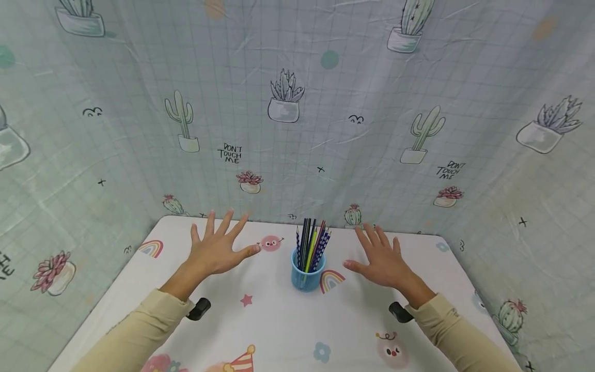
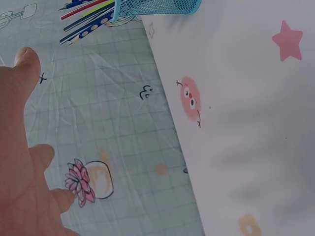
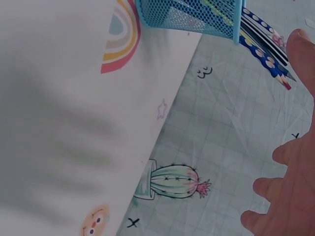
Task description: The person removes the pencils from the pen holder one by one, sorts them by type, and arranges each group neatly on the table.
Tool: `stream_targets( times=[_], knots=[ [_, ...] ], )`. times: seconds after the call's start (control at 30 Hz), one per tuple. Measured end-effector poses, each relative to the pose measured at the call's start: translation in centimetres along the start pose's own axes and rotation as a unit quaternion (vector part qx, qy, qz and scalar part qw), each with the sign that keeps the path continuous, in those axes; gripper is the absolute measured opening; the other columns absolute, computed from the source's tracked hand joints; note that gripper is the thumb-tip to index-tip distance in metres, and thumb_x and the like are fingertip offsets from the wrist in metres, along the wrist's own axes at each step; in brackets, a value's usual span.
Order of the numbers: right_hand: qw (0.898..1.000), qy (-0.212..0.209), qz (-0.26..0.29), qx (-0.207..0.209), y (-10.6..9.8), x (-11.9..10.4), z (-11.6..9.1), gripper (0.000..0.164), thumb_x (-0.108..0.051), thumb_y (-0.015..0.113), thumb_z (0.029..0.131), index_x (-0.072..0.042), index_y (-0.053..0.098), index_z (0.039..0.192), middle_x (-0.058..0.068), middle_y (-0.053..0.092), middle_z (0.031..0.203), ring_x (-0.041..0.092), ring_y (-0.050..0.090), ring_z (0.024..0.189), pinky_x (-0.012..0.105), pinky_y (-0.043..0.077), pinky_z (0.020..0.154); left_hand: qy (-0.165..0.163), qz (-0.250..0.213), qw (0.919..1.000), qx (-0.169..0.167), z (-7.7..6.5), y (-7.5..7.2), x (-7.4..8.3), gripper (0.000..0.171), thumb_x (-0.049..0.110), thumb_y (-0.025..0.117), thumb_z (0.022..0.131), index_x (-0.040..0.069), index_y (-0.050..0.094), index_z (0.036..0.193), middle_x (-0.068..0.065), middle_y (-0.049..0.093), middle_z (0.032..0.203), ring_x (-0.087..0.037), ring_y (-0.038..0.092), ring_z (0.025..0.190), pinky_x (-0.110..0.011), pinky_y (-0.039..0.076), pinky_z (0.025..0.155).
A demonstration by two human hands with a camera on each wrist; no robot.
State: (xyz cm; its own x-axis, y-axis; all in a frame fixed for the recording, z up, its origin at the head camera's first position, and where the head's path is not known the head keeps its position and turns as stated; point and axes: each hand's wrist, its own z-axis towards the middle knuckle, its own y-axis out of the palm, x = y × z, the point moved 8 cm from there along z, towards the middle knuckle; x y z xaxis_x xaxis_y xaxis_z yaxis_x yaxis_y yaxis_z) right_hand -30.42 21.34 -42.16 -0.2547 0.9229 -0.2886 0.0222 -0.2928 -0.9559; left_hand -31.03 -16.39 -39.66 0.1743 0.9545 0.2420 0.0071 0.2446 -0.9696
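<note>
A blue mesh pen cup [image 1: 307,279] stands upright on the table, holding several pencils [image 1: 312,245], among them dark, polka-dotted and yellow-green ones. To its left my left hand [image 1: 218,251] hovers with fingers spread and nothing in it. On the other side my right hand [image 1: 382,260] is held up the same way, also bare, a little apart from the cup. In the left wrist view the cup [image 2: 157,6] shows at the top edge, pencil tips pointing left. The right wrist view catches its mesh wall [image 3: 189,17] and the pencils [image 3: 268,56].
The white table [image 1: 274,320] carries printed rainbows, stars and faces. A grey-green curtain [image 1: 316,144] with cactus prints hangs behind and along both sides of it. Dark wrist cameras [image 1: 200,309] sit below each hand, next to beige sleeves [image 1: 139,328].
</note>
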Motion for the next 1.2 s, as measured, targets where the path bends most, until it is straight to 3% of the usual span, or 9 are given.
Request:
stream_targets(
  times=[0.33,0.6,0.9,1.2],
  knots=[
    [1.000,-0.009,-0.022,0.010,0.9,0.0,0.1,0.099,-0.066,0.065,0.092,-0.013,0.026,0.166,0.020,0.021,0.173,0.051,0.016,0.159,0.086,0.006,0.117,0.000,-0.010,0.9999,-0.003,0.0,1.1,-0.1,0.098,0.084,0.047,0.090,0.030,0.021,0.167,-0.016,0.010,0.176,-0.056,-0.008,0.159,-0.086,-0.007,0.116],
    [1.000,0.005,-0.029,-0.007,2.2,0.0,0.3,0.100,-0.066,0.066,0.091,-0.014,0.025,0.166,0.019,0.020,0.174,0.051,0.016,0.159,0.084,0.008,0.119,0.000,-0.011,0.9999,-0.006,0.1,2.1,-0.3,0.097,0.083,0.049,0.090,0.029,0.023,0.167,-0.016,0.011,0.176,-0.056,-0.005,0.159,-0.085,-0.004,0.118],
    [1.000,-0.001,-0.011,-0.014,3.7,-0.3,0.3,0.103,-0.068,0.068,0.089,-0.013,0.026,0.166,0.018,0.022,0.173,0.051,0.018,0.158,0.084,0.008,0.119,0.002,-0.017,0.9998,-0.010,0.4,3.3,0.1,0.097,0.083,0.047,0.091,0.028,0.025,0.167,-0.017,0.014,0.176,-0.058,0.001,0.158,-0.084,0.001,0.120],
    [0.999,0.008,0.029,-0.034,5.6,-0.6,0.4,0.105,-0.063,0.072,0.088,-0.014,0.022,0.167,0.016,0.019,0.175,0.049,0.014,0.160,0.083,0.007,0.120,0.004,-0.056,0.9981,-0.026,0.9,4.6,0.8,0.096,0.080,0.049,0.092,0.027,0.022,0.167,-0.017,0.012,0.176,-0.058,0.000,0.158,-0.083,0.001,0.120]
  ],
)
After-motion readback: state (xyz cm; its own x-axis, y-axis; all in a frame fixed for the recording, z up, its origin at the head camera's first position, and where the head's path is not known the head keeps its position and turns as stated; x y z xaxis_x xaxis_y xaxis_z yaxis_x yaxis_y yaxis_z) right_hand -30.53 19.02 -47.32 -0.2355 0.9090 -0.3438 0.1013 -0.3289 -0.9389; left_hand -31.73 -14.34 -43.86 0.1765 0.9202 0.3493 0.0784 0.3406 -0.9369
